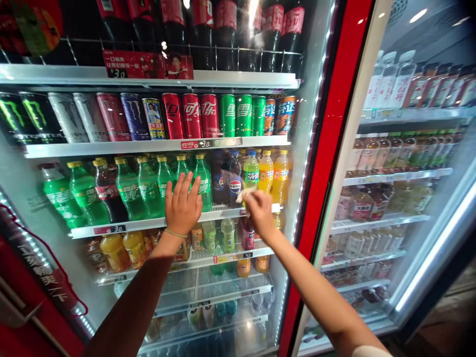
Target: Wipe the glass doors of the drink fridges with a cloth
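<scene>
Pale sleeve [372, 351]: nearest thing, bottom edge, on the right arm.
Left hand [184, 203]: released, holds nothing. Fingers straight, slightly parted, palm facing the cooler in front of the green bottles. Looks braced on the glass; contact not certain. Thin wristband [175, 233] on it.
Right hand [262, 210]: fingers curled, pinching a cloth.
Pale cloth [245, 195]: small, crumpled, out past the right fingertips, in front of the lower part of the drinks near the shelf's right end. Could be tissue; can't tell.
Wiping: my read of the step in hand, mid-pass on the pane.
Next stroke: calls for a firm pinch, cloth flat to the glass, even pressure, left hand clear of the path.
Glass door [164, 46]: glare spots suggest a pane between hands and drinks.
Red frame [327, 148]: right of both hands.
Green bottles [128, 191]: upright row behind the left hand, one dark bottle among them.
Cans [191, 116]: shelf above.
Neighbouring cooler [397, 173]: far right, stocked.
</scene>
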Demonstrator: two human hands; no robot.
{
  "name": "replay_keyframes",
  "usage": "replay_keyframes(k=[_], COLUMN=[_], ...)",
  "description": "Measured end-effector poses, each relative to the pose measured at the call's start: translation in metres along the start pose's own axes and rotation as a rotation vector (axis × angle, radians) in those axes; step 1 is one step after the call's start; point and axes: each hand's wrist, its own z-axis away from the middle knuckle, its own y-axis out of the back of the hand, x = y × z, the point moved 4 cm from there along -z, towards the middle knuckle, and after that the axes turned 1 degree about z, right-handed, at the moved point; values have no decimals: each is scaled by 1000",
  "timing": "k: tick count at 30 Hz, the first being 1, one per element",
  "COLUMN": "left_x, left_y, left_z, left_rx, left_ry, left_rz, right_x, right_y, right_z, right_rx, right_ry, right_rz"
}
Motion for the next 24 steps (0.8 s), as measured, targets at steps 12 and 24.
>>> replay_keyframes(k=[12, 24], left_x=[-1, -6], left_y=[0, -2], left_z=[0, 2], left_rx=[42, 51], left_ry=[4, 30], left_rz=[37, 122], right_x=[20, 114], right_y=[27, 76], right_z=[16, -108], right_rx=[82, 236], right_ry=[-7, -104], right_rz=[133, 234])
